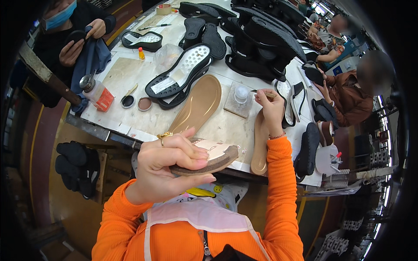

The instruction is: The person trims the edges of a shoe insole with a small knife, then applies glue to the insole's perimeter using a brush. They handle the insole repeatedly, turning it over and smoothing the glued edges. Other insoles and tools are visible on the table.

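My left hand [167, 163] is closed round a shoe sole [220, 162] with a pale top face and a brown edge, held up in front of the table. My right hand [271, 106] pinches a thin brush-like tool [266, 94], its tip partly hidden by the fingers. That tip is close to a small white pot [242, 93] standing on a square pale tile [230, 108]. Between my hands a tan insole [200, 104] lies on the tabletop. A second tan insole [260, 145] lies under and in front of my right wrist.
Black soles [265, 35] are piled at the back; another, white inside [178, 71], lies nearer. A bottle with a red label [96, 93] and two small open tins [144, 103] stand left. A white container [327, 158] is at the right edge. Co-workers sit left and right.
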A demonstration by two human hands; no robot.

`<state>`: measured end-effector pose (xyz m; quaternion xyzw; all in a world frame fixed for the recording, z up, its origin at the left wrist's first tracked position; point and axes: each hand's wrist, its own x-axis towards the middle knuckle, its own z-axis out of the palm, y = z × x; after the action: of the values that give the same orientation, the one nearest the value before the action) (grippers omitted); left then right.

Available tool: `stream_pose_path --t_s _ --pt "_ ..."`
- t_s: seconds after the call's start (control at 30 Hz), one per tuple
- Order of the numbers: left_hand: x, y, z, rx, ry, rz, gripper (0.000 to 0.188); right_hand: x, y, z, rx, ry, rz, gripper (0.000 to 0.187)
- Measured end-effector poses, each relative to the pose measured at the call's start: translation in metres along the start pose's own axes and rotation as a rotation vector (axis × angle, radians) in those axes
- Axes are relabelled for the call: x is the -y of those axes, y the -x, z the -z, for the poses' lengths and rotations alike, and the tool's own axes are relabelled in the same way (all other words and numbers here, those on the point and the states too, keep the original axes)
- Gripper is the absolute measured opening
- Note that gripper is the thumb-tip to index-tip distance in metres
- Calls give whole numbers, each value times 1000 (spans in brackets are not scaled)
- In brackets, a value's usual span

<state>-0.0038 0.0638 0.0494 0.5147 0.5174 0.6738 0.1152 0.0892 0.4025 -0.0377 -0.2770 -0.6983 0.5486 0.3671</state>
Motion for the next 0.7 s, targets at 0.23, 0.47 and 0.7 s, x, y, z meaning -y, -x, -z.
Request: stream_pose_path --t_s 0.23,0.47,0.7 --pt "2 -1 -1 -6 -22 -5 25 -9 14 -10 110 150 34 15" --pt "3 -2 -1 -7 -13 -7 25 -12 14 -13 76 362 131 15" --pt "2 -4 -3 4 -35 -1 27 -14 15 -14 59 385 171 15"
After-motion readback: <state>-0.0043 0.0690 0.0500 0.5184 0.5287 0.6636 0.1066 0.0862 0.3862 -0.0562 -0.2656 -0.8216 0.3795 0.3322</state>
